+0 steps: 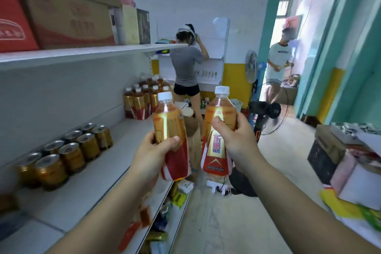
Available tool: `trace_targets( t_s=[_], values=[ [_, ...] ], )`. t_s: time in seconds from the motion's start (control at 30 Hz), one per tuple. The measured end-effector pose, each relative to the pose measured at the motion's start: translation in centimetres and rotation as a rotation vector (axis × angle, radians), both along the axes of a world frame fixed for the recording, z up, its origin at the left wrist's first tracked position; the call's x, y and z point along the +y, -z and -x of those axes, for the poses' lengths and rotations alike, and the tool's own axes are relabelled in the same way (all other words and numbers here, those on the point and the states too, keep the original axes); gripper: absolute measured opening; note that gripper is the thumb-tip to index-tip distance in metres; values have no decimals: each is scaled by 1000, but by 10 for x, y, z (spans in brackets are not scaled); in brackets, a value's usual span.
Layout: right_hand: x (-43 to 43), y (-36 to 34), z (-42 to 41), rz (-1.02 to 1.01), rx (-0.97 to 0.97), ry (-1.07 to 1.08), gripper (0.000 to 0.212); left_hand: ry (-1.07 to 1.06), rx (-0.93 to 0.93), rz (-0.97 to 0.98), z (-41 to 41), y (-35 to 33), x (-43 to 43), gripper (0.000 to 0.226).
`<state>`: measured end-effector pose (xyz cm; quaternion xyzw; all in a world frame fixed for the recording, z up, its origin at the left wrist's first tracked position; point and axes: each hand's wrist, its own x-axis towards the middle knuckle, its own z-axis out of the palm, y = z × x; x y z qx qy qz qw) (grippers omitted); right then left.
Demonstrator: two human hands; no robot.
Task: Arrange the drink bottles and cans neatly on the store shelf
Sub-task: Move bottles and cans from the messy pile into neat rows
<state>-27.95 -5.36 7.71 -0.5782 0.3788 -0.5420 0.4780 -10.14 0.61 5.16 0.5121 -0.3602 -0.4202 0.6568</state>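
Bottles (167, 118), two, in left grip (152, 156) and right grip (237, 139); eight cans (71, 158).

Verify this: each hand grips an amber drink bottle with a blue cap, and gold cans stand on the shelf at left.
Wrong on the caps: the head view shows them white, not blue. The left hand grips the left bottle, the right hand the right bottle, and gold cans stand on the shelf at left.
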Motion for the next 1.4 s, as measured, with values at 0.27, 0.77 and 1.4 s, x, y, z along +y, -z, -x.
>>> trace_targets(
  t_s=[0.27,0.77,1.4],
  values=[
    [-155,-16,-16,57,122,0,42,1,-63,2,-12,-10,-149,45],
    [-396,17,-70,17,237,-375,52,-461,-92,-143,-43,36,-325,51],
    [-511,83,-221,8,351,-654,63,-694,-272,-425,-170,102,-421,63]
  ],
)
